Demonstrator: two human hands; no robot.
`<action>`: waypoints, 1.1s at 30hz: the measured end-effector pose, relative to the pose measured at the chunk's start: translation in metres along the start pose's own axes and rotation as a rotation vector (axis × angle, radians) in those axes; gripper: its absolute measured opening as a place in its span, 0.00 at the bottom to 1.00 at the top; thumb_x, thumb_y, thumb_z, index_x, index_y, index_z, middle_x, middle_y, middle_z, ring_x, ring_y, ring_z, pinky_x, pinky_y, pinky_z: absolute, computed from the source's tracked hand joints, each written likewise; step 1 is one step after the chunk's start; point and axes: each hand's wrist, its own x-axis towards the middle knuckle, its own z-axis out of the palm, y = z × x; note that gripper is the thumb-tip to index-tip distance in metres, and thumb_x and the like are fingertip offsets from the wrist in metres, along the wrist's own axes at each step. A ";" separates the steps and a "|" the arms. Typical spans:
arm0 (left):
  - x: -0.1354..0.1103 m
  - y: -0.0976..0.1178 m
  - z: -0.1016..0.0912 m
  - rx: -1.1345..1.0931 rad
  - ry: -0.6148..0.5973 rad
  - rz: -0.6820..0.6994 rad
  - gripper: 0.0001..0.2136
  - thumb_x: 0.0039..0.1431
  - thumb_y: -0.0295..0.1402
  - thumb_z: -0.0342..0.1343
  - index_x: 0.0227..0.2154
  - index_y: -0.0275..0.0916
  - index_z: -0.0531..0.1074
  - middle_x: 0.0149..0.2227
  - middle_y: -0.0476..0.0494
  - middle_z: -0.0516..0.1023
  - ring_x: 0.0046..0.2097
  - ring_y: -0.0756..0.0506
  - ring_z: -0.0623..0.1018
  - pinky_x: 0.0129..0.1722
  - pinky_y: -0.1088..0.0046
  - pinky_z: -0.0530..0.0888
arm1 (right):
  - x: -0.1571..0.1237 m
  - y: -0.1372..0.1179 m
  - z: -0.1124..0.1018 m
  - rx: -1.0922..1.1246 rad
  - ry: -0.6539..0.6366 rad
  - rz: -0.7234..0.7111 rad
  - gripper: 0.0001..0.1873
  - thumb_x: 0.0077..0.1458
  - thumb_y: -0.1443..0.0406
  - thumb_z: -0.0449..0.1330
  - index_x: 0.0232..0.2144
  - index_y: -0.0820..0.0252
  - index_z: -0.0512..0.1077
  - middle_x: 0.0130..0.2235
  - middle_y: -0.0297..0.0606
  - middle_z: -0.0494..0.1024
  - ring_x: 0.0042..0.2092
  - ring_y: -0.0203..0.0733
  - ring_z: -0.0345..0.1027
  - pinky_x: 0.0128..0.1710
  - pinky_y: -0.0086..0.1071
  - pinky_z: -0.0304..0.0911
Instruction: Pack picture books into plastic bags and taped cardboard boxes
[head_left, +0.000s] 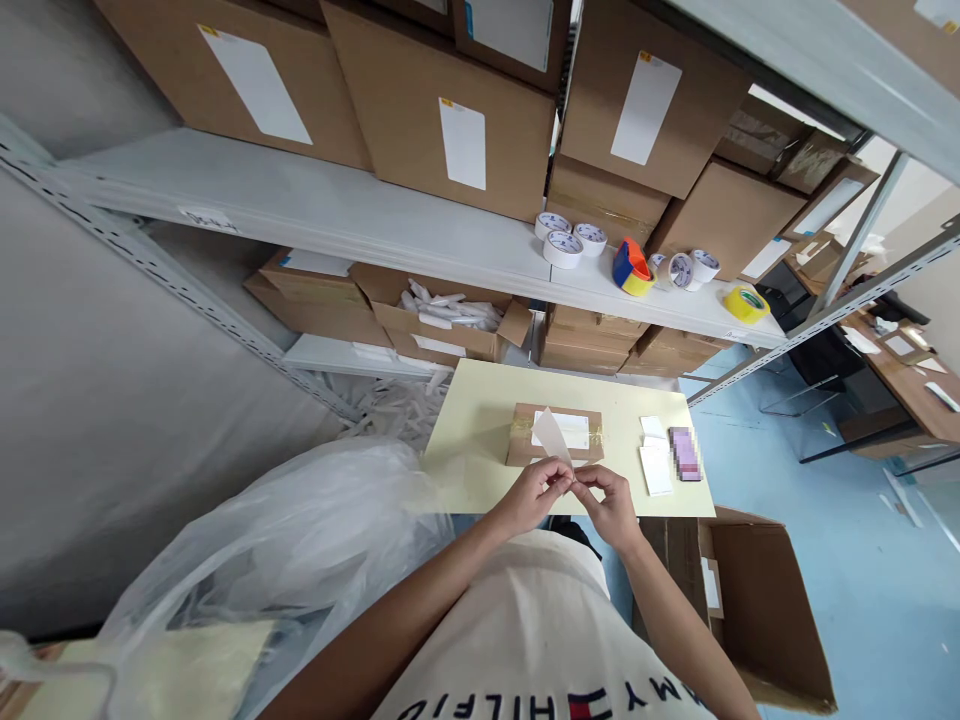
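Both hands meet over the near edge of the pale yellow table [472,420]. My left hand [534,492] pinches one corner of a thin whitish sheet [553,436], which looks like a peeled label or its backing. The fingertips of my right hand [606,502] are pinched at the same corner, touching those of the left. Just beyond the hands lies a sealed cardboard box [521,432] with clear tape and a white label [576,430] on top. The raised sheet hides part of that label.
White label stacks [656,470] and a purple phone-like object [685,453], partly blurred out, lie at the table's right. Tape rolls [562,248] and large cartons stand on the shelf [480,235] behind. Clear plastic sheeting [300,540] bulges at left; an open carton [765,600] stands at lower right.
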 end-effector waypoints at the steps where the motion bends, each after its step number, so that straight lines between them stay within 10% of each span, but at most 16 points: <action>1: 0.000 0.000 -0.001 0.003 -0.007 -0.004 0.14 0.60 0.43 0.51 0.24 0.40 0.68 0.26 0.48 0.71 0.31 0.48 0.69 0.32 0.73 0.65 | 0.000 0.001 0.001 0.004 0.000 0.005 0.11 0.55 0.55 0.63 0.30 0.55 0.79 0.34 0.40 0.82 0.37 0.44 0.76 0.38 0.38 0.72; 15: -0.005 -0.012 -0.006 -0.312 0.044 -0.226 0.17 0.58 0.51 0.50 0.26 0.43 0.57 0.12 0.61 0.60 0.14 0.54 0.60 0.19 0.77 0.59 | 0.007 0.014 0.000 0.153 0.028 0.154 0.17 0.55 0.50 0.61 0.29 0.57 0.72 0.26 0.36 0.79 0.30 0.41 0.73 0.34 0.35 0.68; 33: 0.005 -0.010 -0.034 -0.621 0.706 -0.510 0.13 0.43 0.40 0.61 0.22 0.40 0.62 0.18 0.54 0.72 0.14 0.57 0.61 0.14 0.80 0.54 | -0.003 0.026 -0.025 0.118 0.189 0.266 0.19 0.52 0.48 0.62 0.27 0.57 0.70 0.23 0.33 0.74 0.27 0.39 0.69 0.30 0.32 0.62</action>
